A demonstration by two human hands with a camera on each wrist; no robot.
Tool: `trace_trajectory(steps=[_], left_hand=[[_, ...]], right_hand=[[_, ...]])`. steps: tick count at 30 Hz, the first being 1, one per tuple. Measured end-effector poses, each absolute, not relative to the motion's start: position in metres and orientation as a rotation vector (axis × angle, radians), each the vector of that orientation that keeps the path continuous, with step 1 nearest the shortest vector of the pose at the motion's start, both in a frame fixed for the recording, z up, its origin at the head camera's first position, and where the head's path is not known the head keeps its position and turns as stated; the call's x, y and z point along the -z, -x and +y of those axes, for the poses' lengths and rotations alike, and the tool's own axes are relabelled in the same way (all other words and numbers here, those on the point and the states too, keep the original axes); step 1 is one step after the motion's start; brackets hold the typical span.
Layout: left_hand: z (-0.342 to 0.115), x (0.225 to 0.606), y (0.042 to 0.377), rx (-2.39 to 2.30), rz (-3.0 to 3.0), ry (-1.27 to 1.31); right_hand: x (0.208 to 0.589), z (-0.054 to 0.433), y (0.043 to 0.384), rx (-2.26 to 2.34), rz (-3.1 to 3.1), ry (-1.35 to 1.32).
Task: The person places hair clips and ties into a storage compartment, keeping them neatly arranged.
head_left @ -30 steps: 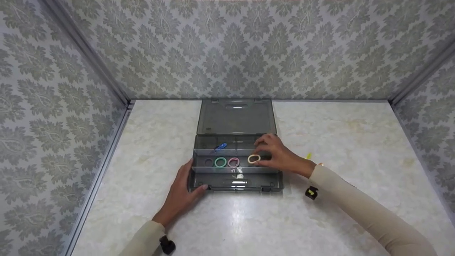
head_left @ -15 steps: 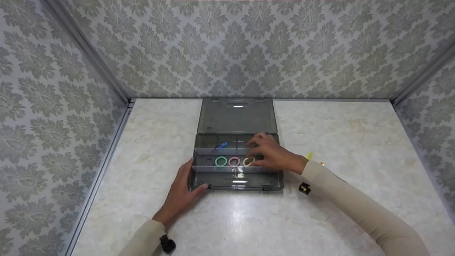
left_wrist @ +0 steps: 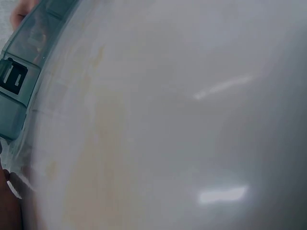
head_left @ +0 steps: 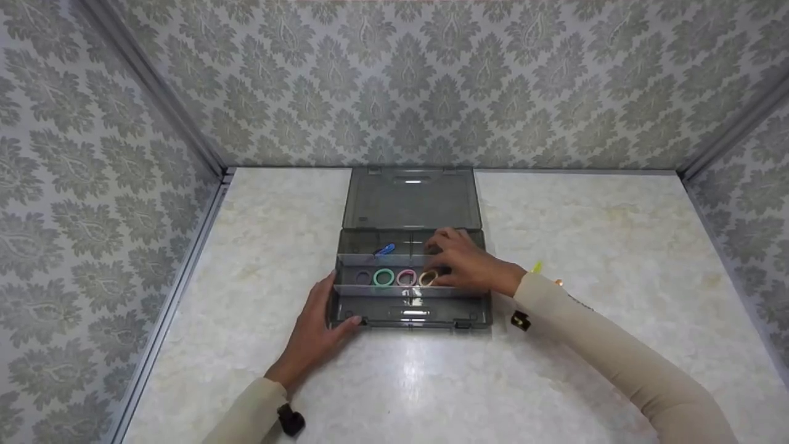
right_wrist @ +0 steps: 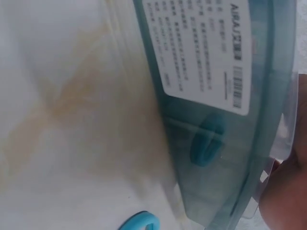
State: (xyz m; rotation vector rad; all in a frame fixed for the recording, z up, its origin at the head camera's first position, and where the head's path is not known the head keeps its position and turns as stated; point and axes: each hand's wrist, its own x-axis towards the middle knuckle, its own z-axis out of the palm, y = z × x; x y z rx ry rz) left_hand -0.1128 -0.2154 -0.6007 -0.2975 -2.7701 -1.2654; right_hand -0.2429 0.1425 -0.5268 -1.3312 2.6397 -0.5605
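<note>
A smoky see-through organizer box (head_left: 410,306) lies with its lid (head_left: 412,200) folded back. My left hand (head_left: 311,327) rests against its front left corner, fingers along the side wall and thumb on the front edge. In the middle compartment, my right hand (head_left: 468,265) pinches a pale yellow hair tie (head_left: 422,280) by its right side. Left of it in a row lie a pink hair tie (head_left: 406,277), a green hair tie (head_left: 383,277) and a dark purple one. A slim blue item (head_left: 385,249), perhaps a hair clip, sits in the back compartment.
A yellow item (head_left: 537,267) and an orange one (head_left: 558,282) show beyond the right forearm, partly hidden. In the right wrist view, a blue looped item (right_wrist: 141,221) lies on the table beside the box's labelled wall (right_wrist: 201,48). Patterned walls enclose the table (head_left: 592,228).
My right hand has moved left and slightly down, bringing the yellow hair tie beside the pink one in the middle compartment. The left hand stays at the box's corner.
</note>
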Motion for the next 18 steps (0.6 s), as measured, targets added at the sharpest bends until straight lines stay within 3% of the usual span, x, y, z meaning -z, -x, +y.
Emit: trace_trajectory(steps=[9,18], left_hand=[[-0.215,0.599,0.114,1.257,-2.775,0.305],[-0.215,0.598,0.114,1.254,-2.788,0.292]], right_hand=[[0.529,0.143,0.246,0.580,2.622,1.365],[0.528,0.165,0.247,0.905,2.586,1.312]])
